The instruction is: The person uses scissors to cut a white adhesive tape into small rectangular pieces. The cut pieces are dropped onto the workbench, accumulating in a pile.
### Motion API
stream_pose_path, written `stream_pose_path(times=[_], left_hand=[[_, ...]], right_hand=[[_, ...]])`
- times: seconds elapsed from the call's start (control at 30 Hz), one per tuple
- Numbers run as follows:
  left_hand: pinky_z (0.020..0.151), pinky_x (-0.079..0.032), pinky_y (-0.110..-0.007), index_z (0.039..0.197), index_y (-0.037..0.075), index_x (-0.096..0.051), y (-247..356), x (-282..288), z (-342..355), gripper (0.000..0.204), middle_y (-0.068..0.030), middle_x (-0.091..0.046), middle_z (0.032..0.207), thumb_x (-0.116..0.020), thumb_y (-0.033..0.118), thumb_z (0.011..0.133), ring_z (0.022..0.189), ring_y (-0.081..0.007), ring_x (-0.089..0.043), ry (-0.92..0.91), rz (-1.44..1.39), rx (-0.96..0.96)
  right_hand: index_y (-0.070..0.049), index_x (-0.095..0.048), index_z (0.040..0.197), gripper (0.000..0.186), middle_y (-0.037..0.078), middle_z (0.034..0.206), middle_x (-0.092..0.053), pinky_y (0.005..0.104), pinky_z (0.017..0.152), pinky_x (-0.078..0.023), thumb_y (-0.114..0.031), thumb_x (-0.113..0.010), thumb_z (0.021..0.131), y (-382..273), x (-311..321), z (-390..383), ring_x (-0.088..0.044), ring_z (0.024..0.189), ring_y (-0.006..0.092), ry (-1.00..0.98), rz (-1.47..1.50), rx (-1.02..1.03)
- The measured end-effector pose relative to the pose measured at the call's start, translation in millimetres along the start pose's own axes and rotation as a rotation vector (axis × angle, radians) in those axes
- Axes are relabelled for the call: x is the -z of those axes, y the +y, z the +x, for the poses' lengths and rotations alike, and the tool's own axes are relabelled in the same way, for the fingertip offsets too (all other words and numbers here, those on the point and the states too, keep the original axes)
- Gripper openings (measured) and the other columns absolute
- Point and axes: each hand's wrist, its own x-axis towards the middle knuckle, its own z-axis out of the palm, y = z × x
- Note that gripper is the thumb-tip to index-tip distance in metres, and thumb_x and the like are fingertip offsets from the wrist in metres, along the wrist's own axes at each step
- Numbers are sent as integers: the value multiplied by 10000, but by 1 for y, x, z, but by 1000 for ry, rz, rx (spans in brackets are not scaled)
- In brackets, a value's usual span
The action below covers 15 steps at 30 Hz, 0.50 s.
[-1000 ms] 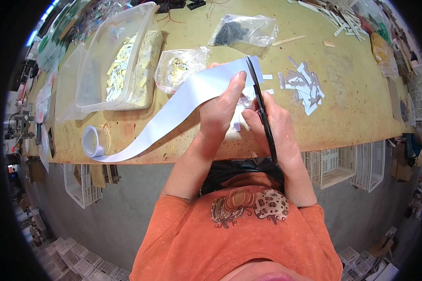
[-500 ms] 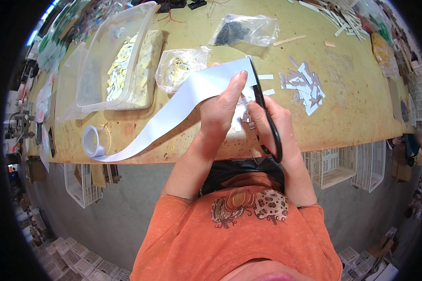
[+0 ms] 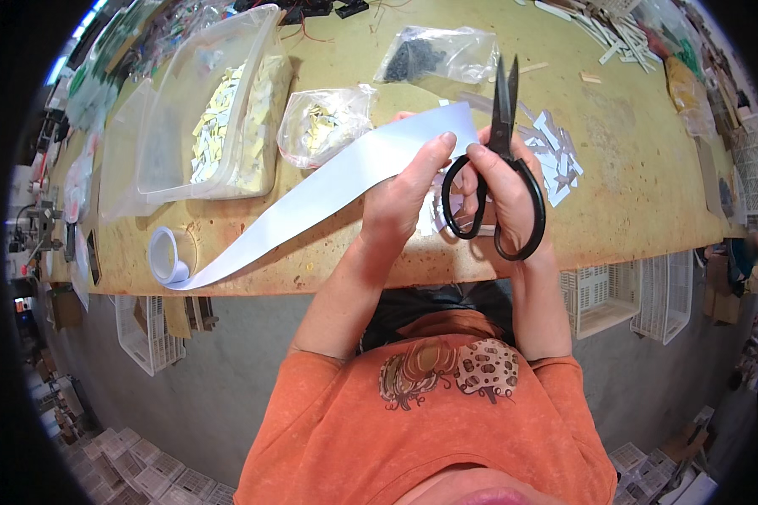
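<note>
My left hand [image 3: 400,194] grips a long white strip [image 3: 312,198] near its end, thumb on top; the strip runs down leftward to a roll [image 3: 157,257] on the table. My right hand [image 3: 509,189] holds black-handled scissors [image 3: 504,101], blades pointing away from me and off the strip, its thumb near the strip's end. Under and right of my hands lie small white cut pieces [image 3: 558,160], partly hidden.
A clear plastic tub [image 3: 152,143] of yellow-white pieces stands left on the table [image 3: 632,202], beside a bag [image 3: 328,126] of similar pieces. A bag [image 3: 413,59] of dark bits lies behind. Loose sticks [image 3: 623,38] are back right; crates [image 3: 602,295] sit below.
The scissors have come off the strip's end and swung upright, blades pointing away from me. My right hand has turned, its thumb now near the strip. The strip lies straighter.
</note>
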Motion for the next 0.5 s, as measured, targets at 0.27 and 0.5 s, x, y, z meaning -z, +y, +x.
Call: stream_pose_path(times=[0.27, 0.5], left_hand=[[674, -472, -229, 957, 24, -574, 2, -2, 1, 82, -12, -614, 862, -638, 76, 956, 777, -67, -568, 177, 41, -101], [593, -396, -228, 873, 25, -564, -4, 5, 4, 99, 17, -552, 767, -631, 44, 943, 685, -40, -476, 179, 131, -205]], right_hand=[[-20, -579, 1096, 406, 51, 793, -631, 256, 603, -494, -420, -546, 1033, 11, 12, -12, -597, 649, 118, -92, -264, -33], [-24, -578, 1044, 512, 115, 681, -621, 347, 584, -494, -528, -620, 962, 14, 8, -30, -635, 611, 224, -74, -677, 85]])
